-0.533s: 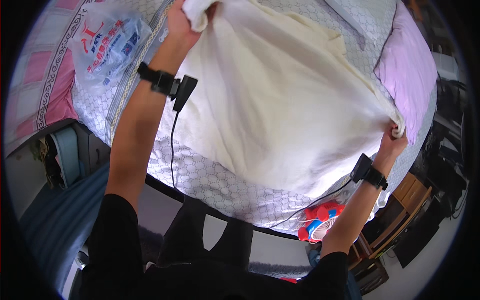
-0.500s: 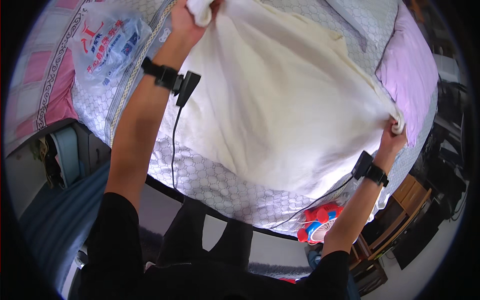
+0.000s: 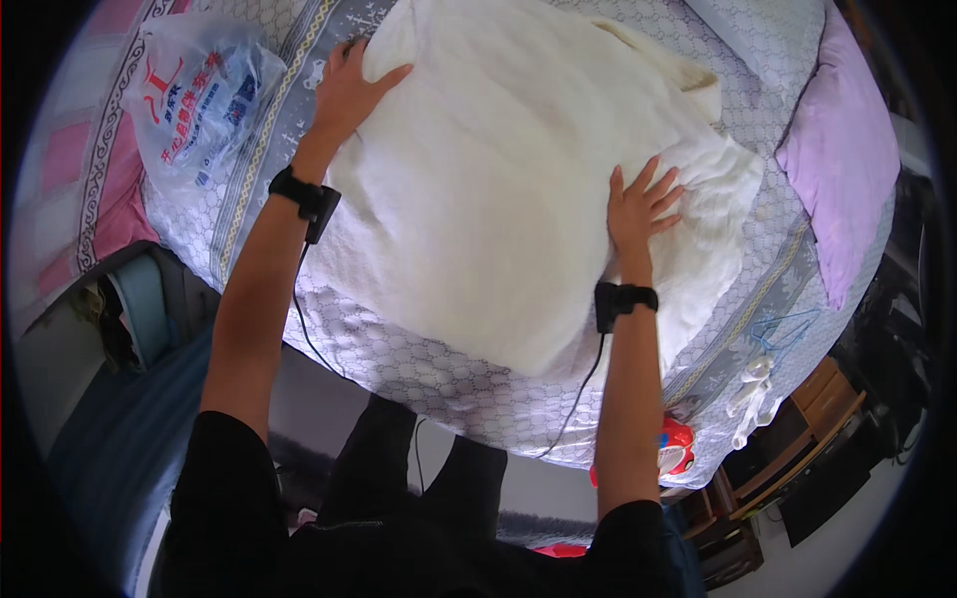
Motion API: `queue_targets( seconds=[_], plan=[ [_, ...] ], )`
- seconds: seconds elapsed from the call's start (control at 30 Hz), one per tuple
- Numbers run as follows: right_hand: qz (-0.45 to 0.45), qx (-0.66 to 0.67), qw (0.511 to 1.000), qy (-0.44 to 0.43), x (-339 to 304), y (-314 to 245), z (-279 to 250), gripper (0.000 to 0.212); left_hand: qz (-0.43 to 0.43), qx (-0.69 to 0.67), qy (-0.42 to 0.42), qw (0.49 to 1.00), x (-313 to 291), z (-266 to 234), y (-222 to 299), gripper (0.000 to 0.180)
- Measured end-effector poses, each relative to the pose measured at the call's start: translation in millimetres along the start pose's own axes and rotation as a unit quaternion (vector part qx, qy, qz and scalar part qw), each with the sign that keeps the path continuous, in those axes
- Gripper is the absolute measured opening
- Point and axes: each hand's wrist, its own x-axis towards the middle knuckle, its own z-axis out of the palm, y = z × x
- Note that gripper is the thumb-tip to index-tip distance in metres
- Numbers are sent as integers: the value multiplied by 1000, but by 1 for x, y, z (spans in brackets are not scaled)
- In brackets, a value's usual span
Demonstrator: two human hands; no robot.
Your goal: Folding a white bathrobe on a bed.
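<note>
A cream-white cloth, soft like a blanket or large towel point(image 3: 478, 189), lies spread over the patterned bedsheet point(image 3: 419, 359). At its far left edge rests my left hand point(image 3: 349, 88), fingers apart, with nothing gripped. My right hand point(image 3: 643, 211) lies flat on the right part of the cloth, its fingers spread. Small creases run through the cloth to the right of that hand. The far right corner is folded over, showing a yellowish edge. Black bands with small boxes and cables sit on both my wrists.
A clear plastic bag point(image 3: 194, 105) with red and blue print lies at the left. Purple pillow point(image 3: 842, 164) and a pale pillow point(image 3: 763, 40) are at the far right. Near the right edge lie a blue hanger point(image 3: 788, 331), white fabric point(image 3: 753, 399) and a red-and-blue fan point(image 3: 676, 448).
Both hands have let go of the cloth's corners, and the raised cloth has come down onto the bed. My right hand has moved left onto it; my left has come slightly nearer.
</note>
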Motion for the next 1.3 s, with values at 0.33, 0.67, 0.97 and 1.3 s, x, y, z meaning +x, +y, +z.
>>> queue_targets(
  seconds=[0.33, 0.67, 0.97, 1.3],
  plan=[
    [-22, 4, 1000, -5, 17, 19, 27, 77, -179, -456, -260, 832, -38, -30, -7, 71],
    [-84, -17, 996, 35, -7, -10, -35, 67, -207, -621, -284, 701, -78, -21, -26, 42],
    [-238, 114, 964, 34, -114, -126, 13, 53, -211, -646, -146, 719, -163, -113, -35, 39],
    [-195, 497, 808, -250, -234, -239, 55, 49, -314, -665, -65, 674, -228, -245, -9, 41]
  ],
)
